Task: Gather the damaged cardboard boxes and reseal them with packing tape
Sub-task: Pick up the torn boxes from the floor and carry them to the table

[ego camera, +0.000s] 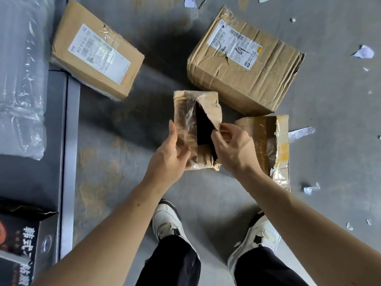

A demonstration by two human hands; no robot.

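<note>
I hold a small torn cardboard box [185, 112] above the grey floor; a dark gap gapes between its ripped top flaps, with clear tape still stuck on. My left hand [168, 156] grips its left side. My right hand [231, 149] pinches the torn right flap. To the right, an opened box with yellow tape [266, 145] lies on the floor, partly behind my right hand. A crumpled large box with a label [243, 67] sits further back on the right. A flatter labelled box [97, 50] lies at the back left.
Bubble wrap [20, 79] covers a dark platform [31, 178] along the left edge. A black printed carton [20, 244] is at the lower left. Scraps of paper and tape [363, 51] litter the floor on the right. My two white shoes [167, 221] stand below the box.
</note>
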